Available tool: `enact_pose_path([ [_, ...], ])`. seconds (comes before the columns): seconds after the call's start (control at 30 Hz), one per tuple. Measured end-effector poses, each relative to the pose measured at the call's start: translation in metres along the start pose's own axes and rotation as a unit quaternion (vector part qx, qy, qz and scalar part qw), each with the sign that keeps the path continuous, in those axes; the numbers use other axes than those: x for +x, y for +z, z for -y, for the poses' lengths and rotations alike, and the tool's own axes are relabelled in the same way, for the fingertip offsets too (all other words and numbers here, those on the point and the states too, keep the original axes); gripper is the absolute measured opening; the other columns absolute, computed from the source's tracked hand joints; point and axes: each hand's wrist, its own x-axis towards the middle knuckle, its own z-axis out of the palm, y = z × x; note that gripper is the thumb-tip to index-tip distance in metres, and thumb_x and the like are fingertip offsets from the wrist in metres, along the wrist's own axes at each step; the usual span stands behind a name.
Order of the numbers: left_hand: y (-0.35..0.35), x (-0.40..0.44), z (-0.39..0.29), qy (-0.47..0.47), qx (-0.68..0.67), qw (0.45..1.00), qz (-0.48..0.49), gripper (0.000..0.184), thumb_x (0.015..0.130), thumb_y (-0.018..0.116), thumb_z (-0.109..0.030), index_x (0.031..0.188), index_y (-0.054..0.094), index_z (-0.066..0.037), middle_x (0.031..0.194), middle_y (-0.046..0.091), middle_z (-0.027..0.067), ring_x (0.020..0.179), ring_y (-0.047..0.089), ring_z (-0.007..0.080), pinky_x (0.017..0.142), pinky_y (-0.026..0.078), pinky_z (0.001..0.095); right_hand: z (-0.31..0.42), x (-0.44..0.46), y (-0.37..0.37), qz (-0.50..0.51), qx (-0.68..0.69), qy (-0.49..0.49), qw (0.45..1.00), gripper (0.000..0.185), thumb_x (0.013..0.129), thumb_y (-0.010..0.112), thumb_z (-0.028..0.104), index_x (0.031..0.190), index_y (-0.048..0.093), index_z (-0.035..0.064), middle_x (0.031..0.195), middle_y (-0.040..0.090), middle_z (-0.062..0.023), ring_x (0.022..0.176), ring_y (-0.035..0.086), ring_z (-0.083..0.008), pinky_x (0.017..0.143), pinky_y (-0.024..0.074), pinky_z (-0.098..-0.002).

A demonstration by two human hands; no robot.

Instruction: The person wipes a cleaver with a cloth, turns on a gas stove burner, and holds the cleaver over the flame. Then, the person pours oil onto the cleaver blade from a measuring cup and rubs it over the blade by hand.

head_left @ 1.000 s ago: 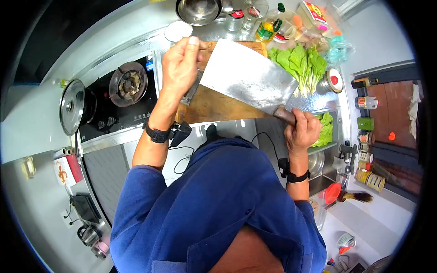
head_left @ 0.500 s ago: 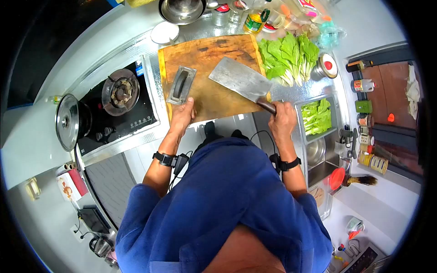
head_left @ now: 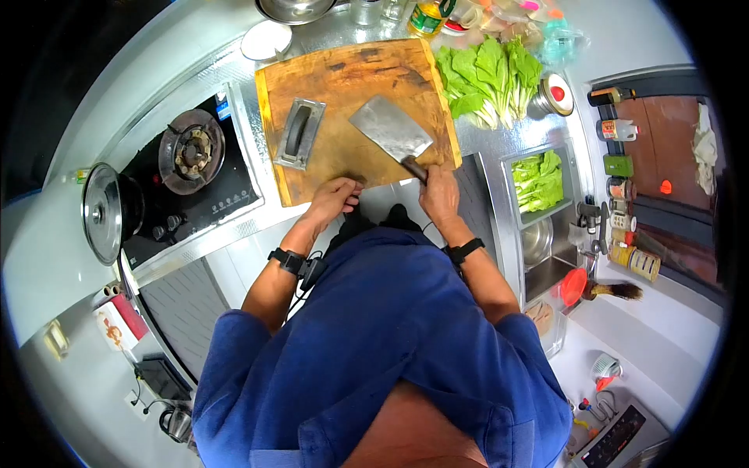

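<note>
My right hand (head_left: 441,193) is wrapped around the dark handle of a cleaver (head_left: 392,129). Its broad grey blade lies over the right half of a worn wooden cutting board (head_left: 367,74), with the edge contact hard to judge. At the board's front edge is my left hand (head_left: 335,199), fingers curled in and no object visible in them. Just ahead of that hand, on the board's left side, lies a rectangular metal piece (head_left: 300,134) with a dark curved strip along its middle; nothing touches it.
Leafy greens (head_left: 491,78) lie right of the board, with more in a sink basket (head_left: 538,183). A gas burner (head_left: 192,150) and lidded pot (head_left: 105,214) are on the left. Behind the board stand a white bowl (head_left: 267,40), metal bowl (head_left: 296,8) and oil bottle (head_left: 427,19).
My left hand has come off the metal piece and shifted right along the board's front edge. My right hand has drawn the cleaver left, nearer the body. The camera view has shifted slightly.
</note>
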Motion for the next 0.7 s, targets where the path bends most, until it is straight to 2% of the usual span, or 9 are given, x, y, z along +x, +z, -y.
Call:
enact_pose_path([
  [0.03,0.003,0.002,0.002,-0.017,0.006,1.0,0.016,0.035,0.106,0.049,-0.032,0.119,0.066,-0.004,0.109,0.068,0.0064,0.094,0.063,0.0152,0.081,0.053,0.0303,0.004,-0.004,-0.001,0.065,0.041,0.016,0.997,0.026,0.078,0.068,0.003,0.103,0.06,0.0014,0.094,0.061,-0.0232,0.09,0.061,-0.0446,0.079,0.0497,-0.0537],
  [0.13,0.007,0.023,0.03,-0.047,-0.011,0.996,0.078,0.044,0.105,0.05,-0.043,0.127,0.062,-0.006,0.117,0.066,0.0106,0.1,0.064,0.0197,0.085,0.054,0.0341,0.013,-0.007,0.008,0.167,0.082,0.007,0.983,0.043,0.075,0.076,0.01,0.113,0.056,0.0019,0.103,0.062,-0.0243,0.1,0.06,-0.0446,0.084,0.0495,-0.0508],
  [0.27,0.024,0.033,0.025,-0.073,-0.027,0.993,0.086,0.05,0.104,0.049,-0.048,0.134,0.053,-0.008,0.118,0.064,0.0097,0.101,0.064,0.0206,0.086,0.055,0.0357,0.047,0.01,0.003,0.235,0.161,0.046,0.957,0.051,0.075,0.077,0.015,0.119,0.058,-0.0025,0.116,0.063,-0.027,0.106,0.061,-0.045,0.089,0.0507,-0.0476],
  [0.33,0.026,0.046,0.029,-0.11,-0.131,0.982,0.084,0.047,0.105,0.046,-0.05,0.13,0.055,-0.011,0.12,0.064,0.0091,0.1,0.064,0.0194,0.085,0.055,0.0361,0.059,0.024,0.001,0.247,0.201,-0.009,0.948,0.036,0.074,0.078,0.016,0.101,0.063,-0.0027,0.099,0.066,-0.0278,0.099,0.062,-0.0454,0.085,0.0498,-0.0502],
  [0.43,0.026,0.046,0.017,-0.074,-0.191,0.974,0.096,0.046,0.107,0.04,-0.05,0.127,0.055,-0.011,0.112,0.067,0.0069,0.094,0.067,0.0172,0.082,0.056,0.0348,0.064,0.039,0.0,0.265,0.227,-0.065,0.935,0.035,0.073,0.078,0.018,0.098,0.063,-0.0009,0.096,0.067,-0.0252,0.097,0.062,-0.0444,0.084,0.0498,-0.0494],
  [0.53,0.013,0.053,0.019,-0.053,-0.223,0.966,0.121,0.046,0.108,0.038,-0.048,0.124,0.056,-0.009,0.1,0.07,0.0068,0.088,0.069,0.0182,0.077,0.056,0.0319,0.073,0.054,-0.028,0.354,0.186,-0.074,0.913,0.032,0.077,0.077,0.021,0.101,0.065,0.0023,0.094,0.07,-0.0202,0.094,0.065,-0.0408,0.081,0.0516,-0.046],
  [0.6,0.01,0.055,0.023,-0.046,-0.26,0.961,0.086,0.043,0.106,0.043,-0.049,0.116,0.058,-0.009,0.093,0.069,0.0073,0.081,0.068,0.0189,0.069,0.055,0.0316,0.064,0.051,-0.036,0.35,0.258,-0.069,0.898,0.031,0.083,0.073,0.023,0.108,0.067,0.0055,0.095,0.072,-0.0156,0.09,0.068,-0.0364,0.078,0.0529,-0.0423],
  [0.63,0.007,0.056,0.024,-0.065,-0.253,0.965,0.033,0.04,0.104,0.05,-0.049,0.105,0.058,-0.01,0.083,0.065,0.0066,0.07,0.063,0.0189,0.061,0.053,0.0318,0.058,0.051,-0.041,0.344,0.208,-0.064,0.913,0.032,0.088,0.069,0.026,0.113,0.068,0.0061,0.096,0.073,-0.0146,0.087,0.07,-0.0331,0.076,0.0535,-0.0402],
  [0.7,0.001,0.061,0.03,-0.061,-0.26,0.964,0.014,0.04,0.102,0.052,-0.049,0.102,0.056,-0.01,0.079,0.063,0.0062,0.066,0.061,0.0188,0.059,0.052,0.0322,0.043,0.054,-0.05,0.331,0.204,-0.052,0.92,0.031,0.089,0.07,0.025,0.113,0.067,0.0046,0.092,0.071,-0.0133,0.084,0.069,-0.0306,0.075,0.0535,-0.0389],
])
